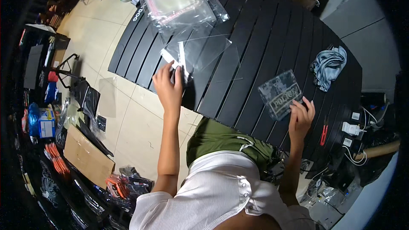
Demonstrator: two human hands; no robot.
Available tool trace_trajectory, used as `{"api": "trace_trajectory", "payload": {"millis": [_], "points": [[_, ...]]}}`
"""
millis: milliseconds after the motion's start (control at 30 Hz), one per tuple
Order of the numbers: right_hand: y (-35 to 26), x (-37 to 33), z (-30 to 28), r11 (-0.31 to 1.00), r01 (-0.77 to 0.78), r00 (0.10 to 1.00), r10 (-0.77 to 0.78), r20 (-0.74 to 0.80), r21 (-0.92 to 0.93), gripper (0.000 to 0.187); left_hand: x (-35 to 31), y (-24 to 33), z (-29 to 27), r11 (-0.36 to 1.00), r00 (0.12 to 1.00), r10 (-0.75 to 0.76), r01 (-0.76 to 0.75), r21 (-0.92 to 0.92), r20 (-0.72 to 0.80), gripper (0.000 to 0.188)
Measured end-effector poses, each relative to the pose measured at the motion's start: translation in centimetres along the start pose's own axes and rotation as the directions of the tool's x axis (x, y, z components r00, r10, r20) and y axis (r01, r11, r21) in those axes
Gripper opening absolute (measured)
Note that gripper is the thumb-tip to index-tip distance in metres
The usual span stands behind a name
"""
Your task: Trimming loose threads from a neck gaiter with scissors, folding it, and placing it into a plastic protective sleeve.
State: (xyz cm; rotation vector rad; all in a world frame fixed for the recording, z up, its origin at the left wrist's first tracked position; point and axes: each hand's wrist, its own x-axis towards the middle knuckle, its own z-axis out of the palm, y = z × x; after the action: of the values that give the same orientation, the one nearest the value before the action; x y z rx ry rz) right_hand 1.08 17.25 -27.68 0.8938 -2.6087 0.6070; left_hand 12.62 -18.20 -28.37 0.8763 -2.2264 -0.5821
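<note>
My left hand [169, 83] is at the table's near left edge, its thumb and fingers closed on the white-edged end of a clear plastic bag [213, 53]. More thin clear film lies beneath it, so the separate layers are hard to tell apart. My right hand [301, 117] grips the lower right edge of a flat, squarish grey-blue camouflage piece [279, 91] with a pale lettered panel. That piece looks glossy, and its exact kind is unclear. Beyond my left hand lies a stack of clear plastic bags [181, 2] with pinkish strips.
All this rests on a black slatted table [255, 30]. A bundled grey-blue cloth [330, 66] sits at its right, with red thread snips [324, 131] nearer me. White plugs and cables [351, 128] lie at the right edge. Cardboard [87, 155] and packaged goods stand on the left.
</note>
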Motion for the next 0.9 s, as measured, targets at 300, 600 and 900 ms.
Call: {"api": "trace_trajectory", "payload": {"millis": [300, 600, 900], "points": [[-4.8, 1.1, 0.8, 0.980, 0.030, 0.997, -0.014, -0.080, 0.197, 0.020, 1.9, -0.5, 1.2, 0.944, 0.898, -0.330, 0.305, 0.127, 0.292, 0.035], [-5.1, 1.0, 1.1, 0.960, -0.038, 0.991, 0.073, -0.115, 0.277, 0.022, 1.9, -0.7, 1.0, 0.950, 0.919, -0.301, 0.264, 0.167, 0.254, 0.038], [-5.6, 1.3, 0.9, 0.946, -0.077, 0.990, 0.110, -0.085, 0.315, 0.021, 1.5, -1.9, 1.1, 0.938, 0.941, -0.286, 0.314, -0.147, 0.184, 0.044]]}}
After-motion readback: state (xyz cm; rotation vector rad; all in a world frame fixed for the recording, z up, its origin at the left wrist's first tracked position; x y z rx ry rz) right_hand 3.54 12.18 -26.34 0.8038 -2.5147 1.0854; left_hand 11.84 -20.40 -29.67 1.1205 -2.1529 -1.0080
